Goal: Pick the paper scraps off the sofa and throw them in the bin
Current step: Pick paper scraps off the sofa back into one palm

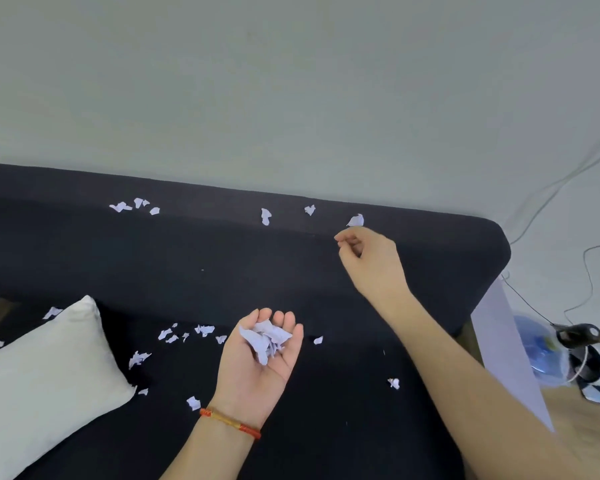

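Observation:
Several white paper scraps lie scattered on the black sofa. Along the top of the backrest are a cluster of scraps and single ones. More lie on the seat. My left hand is palm up over the seat and cups a pile of scraps in lightly curled fingers. My right hand reaches to the backrest, fingers curled with the tips together, just below a scrap. I see no paper between those fingertips. No bin is in view.
A white cushion lies on the left of the seat, with scraps around it. Past the sofa's right end are a pale sheet, a blue object, a dark stand and cables on a wooden floor.

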`<state>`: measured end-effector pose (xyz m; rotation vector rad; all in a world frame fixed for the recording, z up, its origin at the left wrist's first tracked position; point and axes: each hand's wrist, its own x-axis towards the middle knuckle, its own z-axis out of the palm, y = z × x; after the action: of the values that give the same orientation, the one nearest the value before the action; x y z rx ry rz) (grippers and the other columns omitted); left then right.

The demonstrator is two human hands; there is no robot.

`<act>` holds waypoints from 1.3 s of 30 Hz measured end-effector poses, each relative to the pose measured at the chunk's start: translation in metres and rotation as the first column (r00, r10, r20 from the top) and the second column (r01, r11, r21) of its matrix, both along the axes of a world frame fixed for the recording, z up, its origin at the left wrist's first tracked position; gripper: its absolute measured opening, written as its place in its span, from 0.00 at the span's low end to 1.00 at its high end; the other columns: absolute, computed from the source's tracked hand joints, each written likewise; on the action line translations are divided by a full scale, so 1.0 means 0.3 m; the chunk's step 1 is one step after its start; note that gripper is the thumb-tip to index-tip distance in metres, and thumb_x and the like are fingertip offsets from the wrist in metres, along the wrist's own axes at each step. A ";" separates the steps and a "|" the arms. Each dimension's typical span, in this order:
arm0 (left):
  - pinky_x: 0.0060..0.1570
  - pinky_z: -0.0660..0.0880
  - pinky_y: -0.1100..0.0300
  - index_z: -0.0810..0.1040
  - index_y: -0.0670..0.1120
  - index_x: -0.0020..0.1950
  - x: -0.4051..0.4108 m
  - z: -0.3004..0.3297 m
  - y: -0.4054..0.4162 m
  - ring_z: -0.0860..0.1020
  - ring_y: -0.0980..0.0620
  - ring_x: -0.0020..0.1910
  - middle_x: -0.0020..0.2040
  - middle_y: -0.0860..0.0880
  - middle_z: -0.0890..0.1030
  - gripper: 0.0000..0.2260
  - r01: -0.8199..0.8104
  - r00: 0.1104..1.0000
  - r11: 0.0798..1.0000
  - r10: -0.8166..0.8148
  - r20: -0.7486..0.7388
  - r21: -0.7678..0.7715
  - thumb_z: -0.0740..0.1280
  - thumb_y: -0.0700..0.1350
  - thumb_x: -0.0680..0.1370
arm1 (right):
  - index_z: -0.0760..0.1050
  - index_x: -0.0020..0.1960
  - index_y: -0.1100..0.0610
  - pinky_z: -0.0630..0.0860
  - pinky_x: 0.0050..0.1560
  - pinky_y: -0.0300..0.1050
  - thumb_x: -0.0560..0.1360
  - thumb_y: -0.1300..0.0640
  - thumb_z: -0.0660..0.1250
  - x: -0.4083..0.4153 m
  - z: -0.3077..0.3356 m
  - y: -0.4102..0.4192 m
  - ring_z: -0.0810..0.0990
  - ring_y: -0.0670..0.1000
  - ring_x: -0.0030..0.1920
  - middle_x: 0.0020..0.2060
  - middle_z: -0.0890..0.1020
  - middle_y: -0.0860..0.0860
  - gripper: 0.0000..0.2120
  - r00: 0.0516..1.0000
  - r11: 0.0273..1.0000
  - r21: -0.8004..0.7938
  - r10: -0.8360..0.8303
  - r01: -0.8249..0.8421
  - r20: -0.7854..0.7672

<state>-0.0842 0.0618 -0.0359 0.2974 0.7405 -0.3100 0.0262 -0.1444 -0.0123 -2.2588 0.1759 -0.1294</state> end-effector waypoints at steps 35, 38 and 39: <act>0.45 0.84 0.41 0.89 0.38 0.49 0.158 -0.070 -0.184 0.88 0.40 0.51 0.52 0.39 0.87 0.19 -0.047 0.998 0.990 0.051 -0.027 0.134 0.65 0.50 0.83 | 0.81 0.60 0.48 0.77 0.48 0.30 0.81 0.54 0.70 0.400 -0.366 -0.252 0.82 0.43 0.49 0.51 0.83 0.44 0.08 0.999 0.976 0.216 -0.037 0.038 -0.011; 0.45 0.84 0.40 0.88 0.37 0.52 0.137 -0.049 -0.160 0.87 0.39 0.52 0.54 0.37 0.87 0.22 -0.047 0.999 0.993 0.046 0.010 0.113 0.66 0.55 0.83 | 0.81 0.57 0.42 0.75 0.42 0.24 0.80 0.51 0.73 0.264 -0.235 -0.178 0.81 0.37 0.45 0.48 0.84 0.39 0.07 0.998 0.941 0.338 -0.037 0.015 0.056; 0.46 0.84 0.40 0.88 0.37 0.52 0.128 -0.037 -0.149 0.87 0.39 0.53 0.55 0.36 0.87 0.22 -0.042 0.999 0.994 0.040 0.024 0.105 0.67 0.56 0.82 | 0.81 0.56 0.41 0.75 0.42 0.24 0.79 0.51 0.73 0.213 -0.189 -0.149 0.81 0.37 0.45 0.47 0.84 0.38 0.07 0.997 0.935 0.355 -0.028 0.000 0.074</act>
<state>-0.0458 0.0171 -0.0471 0.3847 0.7414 -0.2285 0.0901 -0.1892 -0.0689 -1.8889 0.1595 -0.1778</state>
